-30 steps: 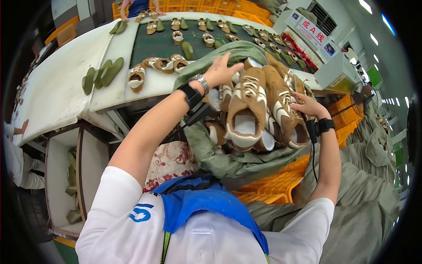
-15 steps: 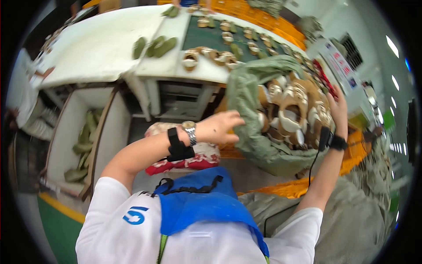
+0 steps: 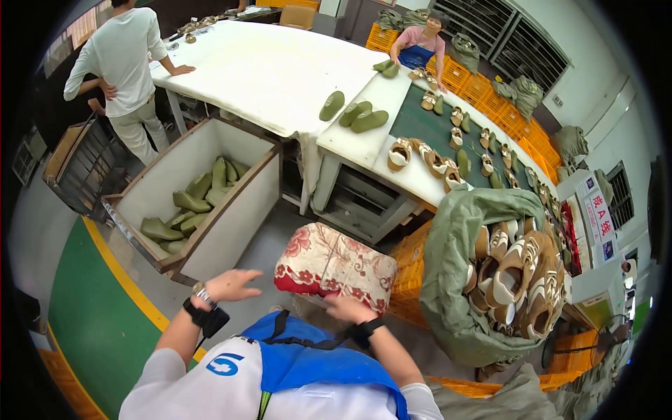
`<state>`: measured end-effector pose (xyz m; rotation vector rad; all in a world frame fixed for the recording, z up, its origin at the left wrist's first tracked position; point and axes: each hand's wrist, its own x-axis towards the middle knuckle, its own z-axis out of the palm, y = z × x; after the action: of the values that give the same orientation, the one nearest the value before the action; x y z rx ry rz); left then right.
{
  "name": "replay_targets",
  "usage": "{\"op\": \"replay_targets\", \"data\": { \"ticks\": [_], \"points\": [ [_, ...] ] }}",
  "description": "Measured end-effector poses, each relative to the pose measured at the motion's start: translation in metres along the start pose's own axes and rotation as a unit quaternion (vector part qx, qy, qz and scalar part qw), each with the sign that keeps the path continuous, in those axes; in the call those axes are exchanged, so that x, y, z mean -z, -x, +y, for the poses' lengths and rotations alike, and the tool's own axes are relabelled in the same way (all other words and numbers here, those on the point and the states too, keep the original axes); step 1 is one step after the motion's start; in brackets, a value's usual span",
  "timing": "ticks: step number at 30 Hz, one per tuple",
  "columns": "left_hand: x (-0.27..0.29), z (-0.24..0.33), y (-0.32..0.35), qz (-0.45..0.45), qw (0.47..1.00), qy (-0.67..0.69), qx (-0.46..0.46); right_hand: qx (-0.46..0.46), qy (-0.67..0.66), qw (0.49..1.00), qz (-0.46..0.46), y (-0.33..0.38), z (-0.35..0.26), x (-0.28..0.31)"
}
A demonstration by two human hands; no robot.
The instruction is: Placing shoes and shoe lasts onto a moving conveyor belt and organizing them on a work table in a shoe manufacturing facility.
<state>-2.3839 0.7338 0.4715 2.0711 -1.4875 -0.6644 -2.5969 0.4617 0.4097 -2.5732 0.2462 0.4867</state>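
Observation:
A cushion with a red and cream flower pattern [image 3: 336, 266] lies low in front of me. My right hand [image 3: 350, 309] is at its near edge, fingers bent against the cloth; their tips are partly hidden. To the cushion's left, my left hand [image 3: 234, 285] hangs in the air, fingers stretched out and holding nothing. A green woven sack [image 3: 448, 280], its mouth rolled open, stands to the right. Brown and white sneakers [image 3: 514, 276] fill it.
At left stands a wooden-edged bin [image 3: 231, 234] of green shoe lasts [image 3: 192, 199]. Behind are a white table [image 3: 259, 77] and a bench with a green top [image 3: 413, 122], bearing sneakers and lasts. Orange crates [image 3: 413, 269] stand beside the sack. Two people are across the tables.
Both hands have left the sack of sneakers. My right hand has come down to the cushion, my left hand has moved down and left, and the view has swung leftward.

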Motion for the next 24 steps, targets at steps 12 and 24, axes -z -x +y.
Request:
{"op": "replay_targets", "data": {
  "ticks": [12, 24],
  "points": [
    [0.077, -0.111, 0.018, 0.113, 0.993, 0.011, -0.029, -0.34, -0.143, 0.926, -0.085, -0.036, 0.085, -0.155],
    [0.194, -0.194, 0.074, 0.24, 0.963, -0.042, 0.114, -0.042, -0.127, 0.991, -0.023, -0.264, -0.059, -0.014]
  ]
}}
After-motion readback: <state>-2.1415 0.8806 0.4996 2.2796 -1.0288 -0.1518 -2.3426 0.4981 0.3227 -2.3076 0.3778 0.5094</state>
